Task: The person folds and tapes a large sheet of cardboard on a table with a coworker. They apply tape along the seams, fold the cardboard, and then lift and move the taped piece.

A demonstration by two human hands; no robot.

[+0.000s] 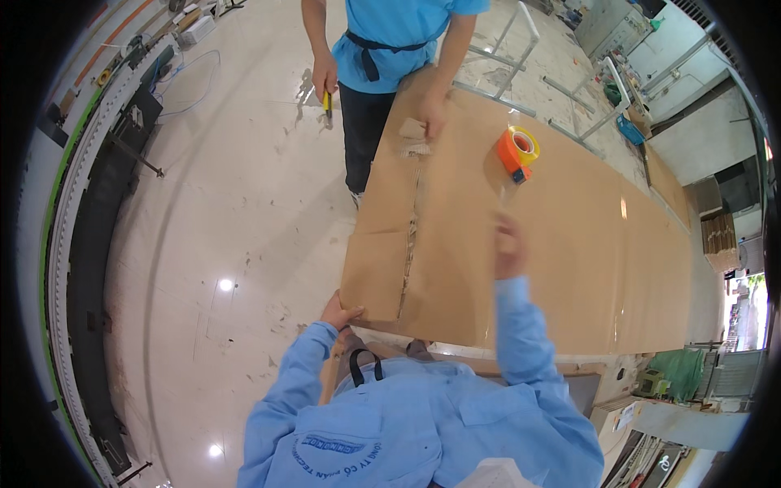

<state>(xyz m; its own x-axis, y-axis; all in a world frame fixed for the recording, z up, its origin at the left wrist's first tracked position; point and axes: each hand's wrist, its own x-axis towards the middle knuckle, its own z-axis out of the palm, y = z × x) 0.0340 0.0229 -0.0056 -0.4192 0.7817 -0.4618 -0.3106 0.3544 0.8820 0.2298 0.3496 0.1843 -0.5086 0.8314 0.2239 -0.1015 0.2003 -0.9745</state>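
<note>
A large brown cardboard sheet [561, 268] spreads out before me, with a torn seam running along its left part. At its near left corner my left hand [337, 312] grips a cardboard flap [373, 272], the thumb lying on top and the other fingers mostly hidden. Over the middle of the sheet is my right hand [510, 248], smeared by motion, so its fingers cannot be made out. Beyond it stands an orange tape dispenser [512, 151] with a roll of yellowish tape. Nothing shows clearly in the right hand.
Across the sheet a co-worker in a blue shirt [386, 49] holds a yellow-handled cutter [327, 104] and touches torn cardboard scraps [413, 134] with the other hand. Metal frames [521, 49] stand behind. A long dark rail-like machine [89, 268] runs along the left.
</note>
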